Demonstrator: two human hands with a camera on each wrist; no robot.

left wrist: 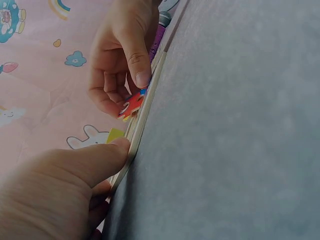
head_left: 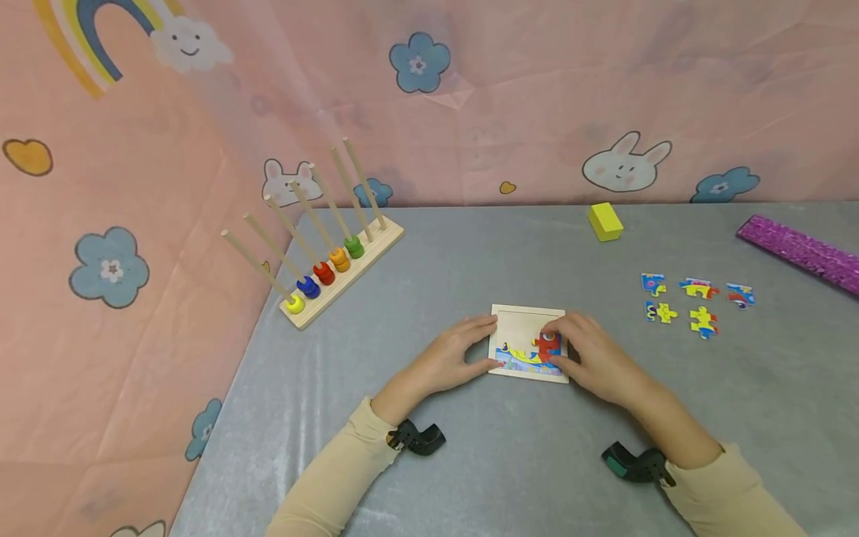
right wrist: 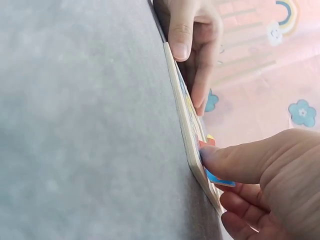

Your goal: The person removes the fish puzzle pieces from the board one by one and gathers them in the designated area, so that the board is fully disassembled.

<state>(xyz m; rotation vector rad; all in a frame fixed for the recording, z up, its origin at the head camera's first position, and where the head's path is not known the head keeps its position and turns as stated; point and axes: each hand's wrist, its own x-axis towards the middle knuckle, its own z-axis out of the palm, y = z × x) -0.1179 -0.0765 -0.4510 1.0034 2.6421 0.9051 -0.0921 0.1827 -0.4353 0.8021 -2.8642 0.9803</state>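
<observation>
A square wooden puzzle tray lies on the table, its lower part filled with joined picture pieces. My left hand holds the tray's left side, and in the left wrist view the thumb lies along the rim. My right hand pinches a red puzzle piece over the right part of the tray. In the left wrist view, that piece is tilted up between thumb and fingers. The right wrist view shows its blue edge beside the thumb; the fingers cover part of it.
Several loose puzzle pieces lie on the grey table to the right. Behind them are a yellow block and a purple glittery strip. A pegged wooden stand with coloured rings is at the back left.
</observation>
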